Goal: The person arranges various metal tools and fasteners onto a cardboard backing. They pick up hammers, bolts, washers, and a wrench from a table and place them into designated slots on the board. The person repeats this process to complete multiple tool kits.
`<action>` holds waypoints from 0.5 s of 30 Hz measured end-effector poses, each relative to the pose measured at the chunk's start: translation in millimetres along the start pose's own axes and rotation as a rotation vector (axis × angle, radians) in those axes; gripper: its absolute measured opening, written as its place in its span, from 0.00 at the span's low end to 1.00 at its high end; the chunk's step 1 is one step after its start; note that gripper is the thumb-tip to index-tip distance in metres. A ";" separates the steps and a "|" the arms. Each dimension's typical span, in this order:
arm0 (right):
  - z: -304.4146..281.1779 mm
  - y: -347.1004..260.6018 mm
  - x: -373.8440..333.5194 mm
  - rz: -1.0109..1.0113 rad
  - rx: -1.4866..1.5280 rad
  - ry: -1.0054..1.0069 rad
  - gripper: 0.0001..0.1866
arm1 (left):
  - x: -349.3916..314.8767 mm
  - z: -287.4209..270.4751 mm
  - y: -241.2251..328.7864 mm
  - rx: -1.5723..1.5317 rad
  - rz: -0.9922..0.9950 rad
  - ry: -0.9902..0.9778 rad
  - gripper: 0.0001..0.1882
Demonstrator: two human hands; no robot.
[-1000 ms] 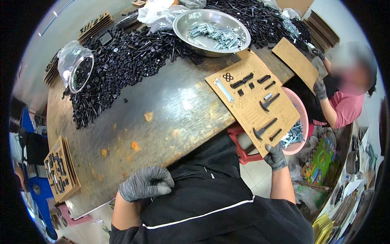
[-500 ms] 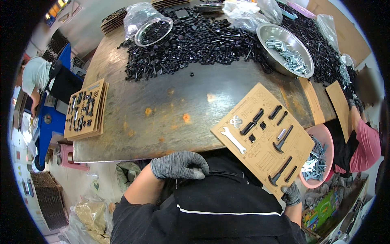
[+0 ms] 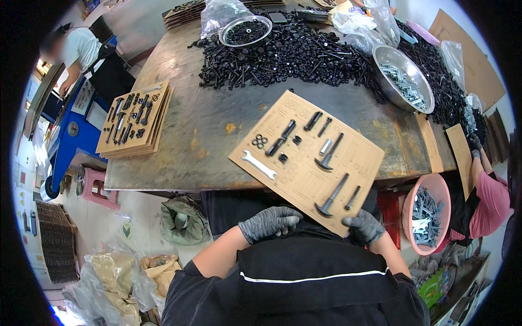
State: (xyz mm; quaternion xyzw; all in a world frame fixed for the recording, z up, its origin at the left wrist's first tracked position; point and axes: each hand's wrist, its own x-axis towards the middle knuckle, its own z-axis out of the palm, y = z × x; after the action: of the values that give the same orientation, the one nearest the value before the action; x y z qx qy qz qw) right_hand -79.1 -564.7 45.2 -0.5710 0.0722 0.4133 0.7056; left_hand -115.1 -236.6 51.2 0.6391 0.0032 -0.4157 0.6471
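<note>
My right hand [image 3: 365, 227], in a grey knit glove, grips the near corner of a tan parts board [image 3: 291, 187]. The board is tilted above the table's front edge. Set on it are an open-end wrench [image 3: 259, 164], black bolts [image 3: 281, 138], a group of black rings [image 3: 259, 142], a small silver sleeve [image 3: 325, 146] and two dark T-shaped pieces [image 3: 331, 195]. My left hand [image 3: 271, 223], also gloved, is beside the board's near edge with its fingers curled in. Whatever those fingers may hold is hidden.
A stack of filled boards [image 3: 157, 127] lies on the table's left. Black hardware [image 3: 304, 57] is heaped at the back, with steel bowls [image 3: 405, 81] around it. A pink tub [image 3: 409, 217] of metal parts stands at right. One co-worker [image 3: 484, 201] is at right, another at far left.
The parts board has swung left and over the table edge, carried by my right hand. My left hand has moved right, close to the board. The view has shifted left.
</note>
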 end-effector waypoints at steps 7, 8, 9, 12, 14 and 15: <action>76.9 -7.0 60.1 0.150 -0.171 -0.370 0.24 | -22.9 -1.2 -27.0 -0.318 0.181 0.336 0.19; 83.3 -2.9 66.6 0.178 -0.184 -0.364 0.24 | -26.7 -6.7 -27.9 -0.323 0.180 0.391 0.18; 85.1 -4.7 76.9 0.235 -0.243 -0.444 0.24 | -31.2 -14.3 -29.3 -0.329 0.179 0.446 0.18; 101.7 -0.1 90.5 -0.008 -0.557 -0.554 0.21 | -42.5 -42.9 -45.3 -0.338 0.217 0.584 0.15; 107.6 -16.1 87.6 0.024 -0.829 -0.572 0.19 | -53.3 -60.7 -49.7 -0.318 0.219 0.676 0.15; 119.5 -42.3 77.1 0.128 -0.885 -0.581 0.19 | -62.9 -66.3 -47.8 -0.286 0.222 0.736 0.14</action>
State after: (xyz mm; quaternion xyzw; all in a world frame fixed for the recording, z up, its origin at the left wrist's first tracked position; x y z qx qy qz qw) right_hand -45.2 -422.9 72.9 -0.6706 -0.2727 0.5876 0.3616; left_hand -147.3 -140.2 33.3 0.6453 0.2231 -0.0824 0.7259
